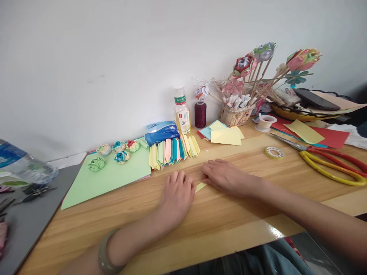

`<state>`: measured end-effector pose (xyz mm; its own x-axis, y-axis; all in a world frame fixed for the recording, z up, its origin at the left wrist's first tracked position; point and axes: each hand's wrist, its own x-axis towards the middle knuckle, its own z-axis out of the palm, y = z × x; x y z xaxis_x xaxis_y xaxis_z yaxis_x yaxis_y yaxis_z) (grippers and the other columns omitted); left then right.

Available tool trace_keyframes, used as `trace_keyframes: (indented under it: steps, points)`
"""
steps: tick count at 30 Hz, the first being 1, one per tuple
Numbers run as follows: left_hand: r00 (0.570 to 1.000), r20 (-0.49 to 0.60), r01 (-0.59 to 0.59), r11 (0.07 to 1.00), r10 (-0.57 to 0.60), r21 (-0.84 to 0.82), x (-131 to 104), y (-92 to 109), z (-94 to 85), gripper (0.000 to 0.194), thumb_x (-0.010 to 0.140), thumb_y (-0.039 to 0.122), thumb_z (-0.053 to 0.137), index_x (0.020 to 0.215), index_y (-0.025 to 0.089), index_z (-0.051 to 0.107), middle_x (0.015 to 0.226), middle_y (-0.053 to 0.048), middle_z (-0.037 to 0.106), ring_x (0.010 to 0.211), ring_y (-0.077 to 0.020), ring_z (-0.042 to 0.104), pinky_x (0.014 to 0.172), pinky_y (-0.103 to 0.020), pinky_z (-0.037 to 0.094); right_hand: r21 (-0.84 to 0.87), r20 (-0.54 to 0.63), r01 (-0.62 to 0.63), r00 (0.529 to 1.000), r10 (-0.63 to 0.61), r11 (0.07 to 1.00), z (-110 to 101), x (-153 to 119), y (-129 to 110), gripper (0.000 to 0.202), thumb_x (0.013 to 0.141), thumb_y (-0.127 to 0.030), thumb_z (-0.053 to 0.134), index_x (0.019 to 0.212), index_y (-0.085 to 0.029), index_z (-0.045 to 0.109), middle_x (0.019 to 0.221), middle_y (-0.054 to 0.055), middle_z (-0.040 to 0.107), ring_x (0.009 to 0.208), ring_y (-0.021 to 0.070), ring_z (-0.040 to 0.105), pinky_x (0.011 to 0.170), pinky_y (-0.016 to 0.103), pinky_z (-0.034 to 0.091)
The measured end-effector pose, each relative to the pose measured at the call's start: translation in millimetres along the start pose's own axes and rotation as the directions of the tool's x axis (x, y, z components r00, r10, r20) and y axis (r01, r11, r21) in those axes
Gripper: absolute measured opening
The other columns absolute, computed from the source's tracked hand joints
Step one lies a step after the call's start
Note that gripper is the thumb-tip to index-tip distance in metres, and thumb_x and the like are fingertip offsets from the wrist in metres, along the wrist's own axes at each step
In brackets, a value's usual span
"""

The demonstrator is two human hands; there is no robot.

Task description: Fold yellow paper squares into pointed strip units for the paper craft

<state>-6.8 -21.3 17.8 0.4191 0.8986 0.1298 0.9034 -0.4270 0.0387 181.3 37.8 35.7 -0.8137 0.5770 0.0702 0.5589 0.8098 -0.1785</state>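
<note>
Between my two hands a narrow strip of pale yellow paper (201, 187) lies on the wooden table, mostly covered by my fingers. My left hand (178, 195), with a ring on one finger, presses on its left end, fingers curled down. At the other end, my right hand (219, 175) pinches the paper against the tabletop with bent fingers. Just beyond them stands a row of folded paper pieces (173, 152) in yellow, green, pink and blue. Flat yellow paper sheets (226, 136) are stacked behind my right hand.
Large scissors (329, 156) and a tape roll (274, 152) lie at right, near a thread spool (266, 123). Paper flowers (122, 157) rest on green sheets (106, 185) at left. A bottle (182, 114), tissue pack (162, 131) and flower basket (236, 114) line the wall.
</note>
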Motion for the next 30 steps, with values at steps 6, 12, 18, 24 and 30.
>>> trace_keyframes:
  steps: [6, 12, 18, 24, 30]
  points:
    - [0.959, -0.125, -0.252, 0.967, 0.253, 0.027, -3.9, -12.7, 12.7, 0.037, 0.09, 0.008, 0.045, 0.122, 0.026, 0.049, 0.082, -0.001, 0.05, 0.076, -0.0182, 0.046, 0.061, -0.027, 0.039, 0.081, -0.064, -0.1, 0.992, 0.105, 0.992, 11.0, -2.4, 0.4, 0.013, 0.09, -0.025, 0.048, 0.081, -0.016, 0.052, 0.081, 0.006, 0.059, 0.075, 0.0196, 0.051, 0.071, 0.032, 0.036]
    - [0.951, -0.097, -0.28, 0.952, 0.293, 0.124, -7.2, -14.6, 10.8, 0.038, 0.089, 0.011, 0.048, 0.125, 0.025, 0.049, 0.08, -0.001, 0.05, 0.074, -0.0178, 0.047, 0.058, -0.026, 0.038, 0.172, -0.105, -0.218, 0.966, 0.238, 0.961, 14.5, -7.2, 9.4, 0.013, 0.087, -0.03, 0.052, 0.085, -0.017, 0.05, 0.092, 0.009, 0.056, 0.084, 0.0223, 0.049, 0.074, 0.035, 0.039]
    - [0.96, -0.069, -0.271, 0.962, 0.273, 0.035, -6.9, -10.9, 0.1, 0.034, 0.087, 0.015, 0.049, 0.12, 0.022, 0.054, 0.084, -0.004, 0.052, 0.08, -0.0204, 0.049, 0.063, -0.03, 0.044, 0.234, -0.124, -0.178, 0.97, 0.211, 0.956, 14.4, -14.3, 26.4, 0.011, 0.088, -0.029, 0.051, 0.084, -0.018, 0.051, 0.091, 0.007, 0.057, 0.084, 0.0215, 0.05, 0.073, 0.035, 0.04]
    - [0.942, -0.166, -0.313, 0.943, 0.292, -0.114, 0.0, -10.5, 3.2, 0.021, 0.092, 0.023, 0.044, 0.099, 0.016, 0.063, 0.085, -0.004, 0.056, 0.08, -0.0179, 0.053, 0.067, -0.03, 0.048, 0.273, -0.235, -0.13, 0.952, 0.197, 0.953, 14.0, -20.6, 21.0, 0.011, 0.091, -0.02, 0.043, 0.091, -0.017, 0.053, 0.089, 0.008, 0.058, 0.083, 0.0189, 0.053, 0.073, 0.032, 0.044]
    - [0.832, -0.341, -0.429, 0.897, 0.437, 0.103, 8.5, -16.5, 19.7, 0.026, 0.092, 0.009, 0.037, 0.08, 0.013, 0.06, 0.077, -0.004, 0.058, 0.07, -0.0156, 0.055, 0.058, -0.025, 0.047, -0.013, -0.233, 0.078, 0.969, -0.079, 0.997, 18.5, -5.3, -15.1, 0.017, 0.091, -0.027, 0.048, 0.086, -0.015, 0.059, 0.083, 0.008, 0.06, 0.078, 0.0206, 0.052, 0.071, 0.034, 0.044]
